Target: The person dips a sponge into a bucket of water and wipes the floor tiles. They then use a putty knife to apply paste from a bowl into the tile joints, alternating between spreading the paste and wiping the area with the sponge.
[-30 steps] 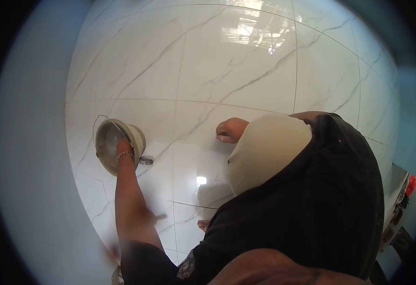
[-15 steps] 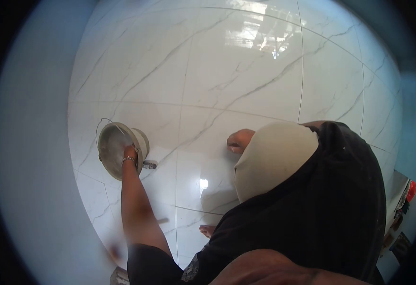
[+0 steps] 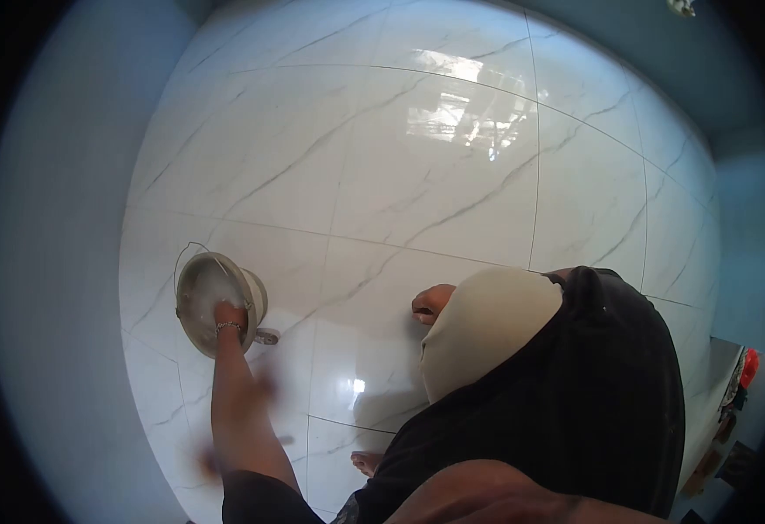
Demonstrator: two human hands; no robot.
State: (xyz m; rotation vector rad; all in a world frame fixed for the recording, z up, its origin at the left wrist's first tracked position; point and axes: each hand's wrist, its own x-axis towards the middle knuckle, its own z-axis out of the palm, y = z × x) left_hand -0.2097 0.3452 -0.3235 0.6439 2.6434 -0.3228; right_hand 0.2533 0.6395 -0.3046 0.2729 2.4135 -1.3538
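Note:
My left hand (image 3: 230, 314), with a bracelet at the wrist, reaches down inside a round bucket (image 3: 254, 281) at the left. Cloudy, pale liquid (image 3: 210, 286) shows in the bucket, and my fingers are hidden in it. The bucket's thin wire handle (image 3: 182, 262) stands up at its left side. Against the lower right of the bucket is a small, pale rounded object (image 3: 268, 335). At the bottom edge a bare limb crosses the view, but no right hand shows.
Glossy marble-patterned tiles (image 3: 435, 210) cover the floor. A pale blue wall (image 3: 59, 262) rises at the left. A bare foot (image 3: 432, 302) is right of the bucket, beside a light-covered knee (image 3: 487, 323). Red and dark items lie at the far right.
The view has shifted, so the bucket and foot appear lower. My left hand sits a little further from the bucket's right rim. A brown blur now shows beside my forearm.

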